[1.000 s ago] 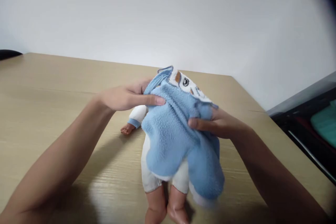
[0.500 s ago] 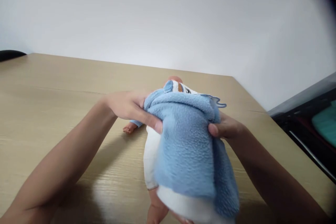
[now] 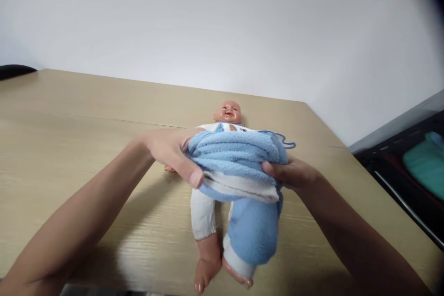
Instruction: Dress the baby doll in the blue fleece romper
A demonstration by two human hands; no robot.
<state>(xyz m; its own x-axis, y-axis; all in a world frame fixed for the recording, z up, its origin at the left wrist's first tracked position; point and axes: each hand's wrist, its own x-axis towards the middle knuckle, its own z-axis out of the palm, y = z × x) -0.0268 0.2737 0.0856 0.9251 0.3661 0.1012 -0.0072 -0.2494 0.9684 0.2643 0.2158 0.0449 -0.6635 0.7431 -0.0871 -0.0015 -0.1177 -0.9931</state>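
Observation:
A baby doll [image 3: 229,112] lies on its back on the table, its head away from me and its bare feet towards me. Blue fleece doll pants [image 3: 236,148] are bunched across its middle, and their pale inner edge shows. Blue fleece covers the doll's leg on the right, while the left one is in white cloth. My left hand [image 3: 171,150] grips the bunched side of the pants, thumb in front and fingers mostly hidden behind. On the opposite side, my right hand [image 3: 293,171] holds the fabric the same way. The doll's white top with a printed figure shows above.
A wooden table [image 3: 86,106] extends around the doll to a plain pale wall [image 3: 194,27]. Dark furniture with a turquoise item [image 3: 425,166] stands beyond the right edge. A black rounded object [image 3: 15,71] shows past the far left corner.
The blue fleece that hung down over the legs is gathered up at the doll's middle. The doll's face and both lower legs have come into view. Both hands keep their hold.

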